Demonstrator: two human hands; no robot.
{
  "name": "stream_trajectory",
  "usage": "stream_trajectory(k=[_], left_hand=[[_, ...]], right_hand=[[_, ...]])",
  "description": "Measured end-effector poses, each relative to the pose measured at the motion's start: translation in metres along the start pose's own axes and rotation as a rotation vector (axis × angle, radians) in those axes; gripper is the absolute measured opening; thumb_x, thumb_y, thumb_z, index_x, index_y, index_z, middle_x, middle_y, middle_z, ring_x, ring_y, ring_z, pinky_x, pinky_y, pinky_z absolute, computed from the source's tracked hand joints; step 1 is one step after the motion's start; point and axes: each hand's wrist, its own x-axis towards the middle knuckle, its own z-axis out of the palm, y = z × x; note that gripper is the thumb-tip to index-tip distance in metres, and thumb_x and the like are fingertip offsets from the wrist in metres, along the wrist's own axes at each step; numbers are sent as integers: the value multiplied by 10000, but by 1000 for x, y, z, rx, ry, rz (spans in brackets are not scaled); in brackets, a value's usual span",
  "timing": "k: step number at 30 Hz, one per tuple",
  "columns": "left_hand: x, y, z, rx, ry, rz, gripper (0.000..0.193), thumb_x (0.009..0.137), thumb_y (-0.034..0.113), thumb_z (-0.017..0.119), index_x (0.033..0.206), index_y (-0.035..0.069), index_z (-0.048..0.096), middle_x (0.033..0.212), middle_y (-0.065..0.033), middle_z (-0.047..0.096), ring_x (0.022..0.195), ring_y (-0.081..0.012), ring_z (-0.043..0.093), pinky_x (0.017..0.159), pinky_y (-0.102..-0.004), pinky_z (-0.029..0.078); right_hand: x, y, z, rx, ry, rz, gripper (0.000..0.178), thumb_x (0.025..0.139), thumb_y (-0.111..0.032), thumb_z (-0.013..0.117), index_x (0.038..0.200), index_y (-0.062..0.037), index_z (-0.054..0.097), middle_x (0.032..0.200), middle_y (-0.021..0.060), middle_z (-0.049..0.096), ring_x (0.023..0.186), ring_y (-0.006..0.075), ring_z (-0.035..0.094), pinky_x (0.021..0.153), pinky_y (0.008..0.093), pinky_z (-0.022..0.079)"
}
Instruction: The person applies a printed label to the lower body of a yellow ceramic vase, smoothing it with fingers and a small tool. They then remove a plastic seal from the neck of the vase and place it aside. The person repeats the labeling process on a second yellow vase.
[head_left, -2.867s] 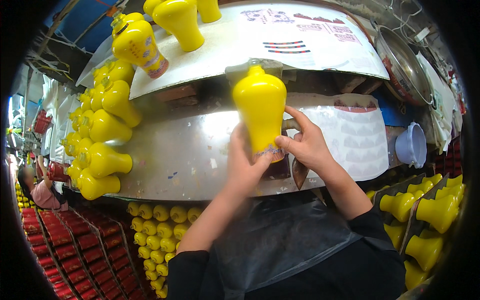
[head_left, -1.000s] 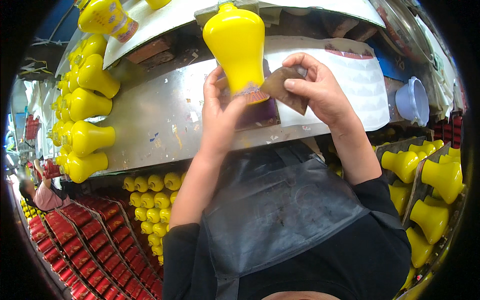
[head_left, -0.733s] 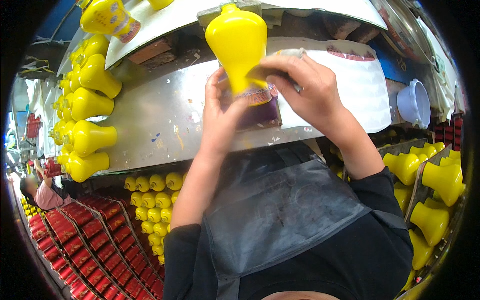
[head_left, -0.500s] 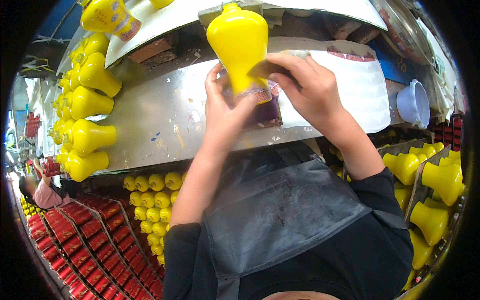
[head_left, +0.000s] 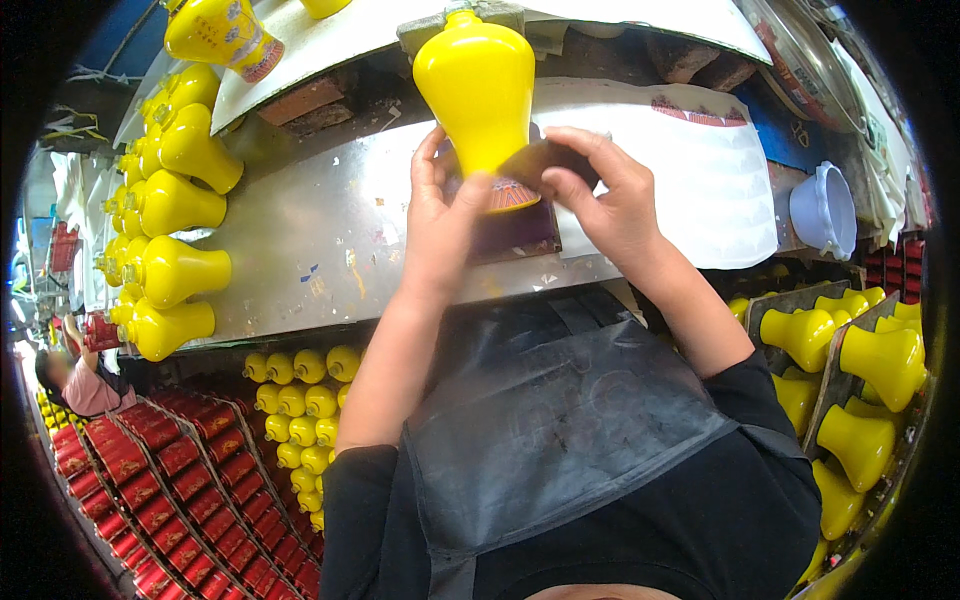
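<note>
A glossy yellow vase-shaped bottle [head_left: 474,80] lies before me with its neck away from me, its foot near and a patterned decal band [head_left: 512,196] round the foot. My left hand [head_left: 441,205] grips the narrow foot from the left, thumb on top. In my right hand [head_left: 612,195], a dark flat scraper [head_left: 548,160] is pinched between thumb and fingers, its edge against the bottle just above the band. Beneath the foot is a dark purple block [head_left: 515,235]. The bottle's neck end meets a grey support [head_left: 420,35].
A white decal sheet [head_left: 690,190] lies on the metal table [head_left: 290,230], right. Several yellow bottles [head_left: 185,205] stand at the left; one decorated bottle [head_left: 225,40] lies behind them. A pale blue bucket [head_left: 825,210] and racked bottles [head_left: 860,440] are right. Red racked pieces [head_left: 170,480] fill the lower left.
My right hand has moved slightly down and the scraper has turned flatter across the bottle's foot, showing more of its dark face. My left hand stays round the foot.
</note>
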Motion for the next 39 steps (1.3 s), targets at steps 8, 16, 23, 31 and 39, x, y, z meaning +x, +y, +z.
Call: stream_trajectory(k=[8,16,23,31,39], left_hand=[[1,5,-13,-298,-61,-140,513,1104,207,472,1595,91,381,1539,-126,482,1393,-245,499,1150,-376,426],[0,7,-9,-237,15,-68,500,1129,218,400,1587,18,390,1426,-224,591,1336,-275,558,1171,-416,407],[-18,13,-14,59,35,118,503,1120,266,445,1557,17,433,1443,-172,563,1357,-237,507,1170,-370,366],[-29,-11,-25,535,196,153,332,1007,314,634,1084,-9,654,1228,-175,609,1191,-307,554,1077,-415,404],[-28,-8,-13,-123,247,52,126,1013,124,702,1074,15,704,1075,-33,695,978,-109,637,938,-274,504]], right_hand=[[-6,-36,-3,-208,-185,-458,281,816,-58,755,1081,-151,773,946,85,717,831,245,720,731,348,590],[13,-23,-11,139,-330,559,390,1030,-264,646,1333,-19,659,1144,130,687,980,137,695,842,279,574],[11,-5,15,373,-354,609,614,1017,-303,664,1519,12,506,1434,189,618,1291,242,603,1089,359,470],[1,-13,12,332,-289,566,616,1023,-295,673,1524,17,499,1409,168,635,1164,182,643,1002,306,510],[1,-19,19,304,-256,561,615,1013,-243,708,1521,31,494,1374,145,650,847,64,598,793,229,536]])
